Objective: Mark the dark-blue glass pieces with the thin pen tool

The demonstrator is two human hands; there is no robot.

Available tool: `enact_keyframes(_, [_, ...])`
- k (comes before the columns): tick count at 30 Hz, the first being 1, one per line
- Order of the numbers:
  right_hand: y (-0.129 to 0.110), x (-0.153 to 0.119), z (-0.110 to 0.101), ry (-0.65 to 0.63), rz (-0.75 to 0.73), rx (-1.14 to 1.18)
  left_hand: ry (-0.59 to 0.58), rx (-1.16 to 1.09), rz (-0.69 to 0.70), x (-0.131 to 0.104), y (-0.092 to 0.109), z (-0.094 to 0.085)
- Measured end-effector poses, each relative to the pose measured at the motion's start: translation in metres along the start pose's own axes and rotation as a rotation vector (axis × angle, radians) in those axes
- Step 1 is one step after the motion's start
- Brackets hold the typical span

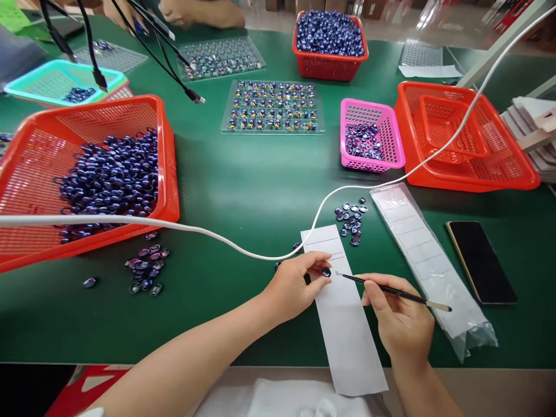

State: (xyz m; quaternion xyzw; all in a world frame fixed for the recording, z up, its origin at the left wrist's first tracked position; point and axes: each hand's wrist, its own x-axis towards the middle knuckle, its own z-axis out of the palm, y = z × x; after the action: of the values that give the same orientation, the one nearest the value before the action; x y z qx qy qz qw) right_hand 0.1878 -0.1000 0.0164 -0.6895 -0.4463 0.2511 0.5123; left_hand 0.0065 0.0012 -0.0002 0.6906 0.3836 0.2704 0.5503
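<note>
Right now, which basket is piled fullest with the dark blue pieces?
The small red basket at the far edge, heaped to its rim; the pink basket holds only a shallow layer.

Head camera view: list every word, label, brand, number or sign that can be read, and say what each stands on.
No readable text anywhere in this view.
White paper strip under the left hand and right hand: only faint ruled lines, no words.
Clear plastic bag of white strips: blank panels, nothing legible.
Black smartphone: dark screen, no brand visible.
Green sheet at the top left corner: any marks too blurred to read.
</note>
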Motion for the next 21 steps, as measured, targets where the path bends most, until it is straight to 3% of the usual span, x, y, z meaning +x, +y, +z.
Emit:
enact_keyframes(5, [0.0004, 0.0013, 0.0013, -0.079, -0.115, -0.156, 0.003, 0.182, 0.173, -0.0032, -0.0028, 0.0027])
enact_keyframes(11, [0.004, 0.0005, 0.0024, -0.071, -0.196, -0.165, 0.015, 0.302, 0.308, -0.0064, -0.0067, 0.0057])
enact_keyframes(21, [0.0087, -0.0022, 0.0012, -0.048, -0.192, -0.167, -0.02, 0.181, 0.133, -0.0037, -0.0003, 0.0027])
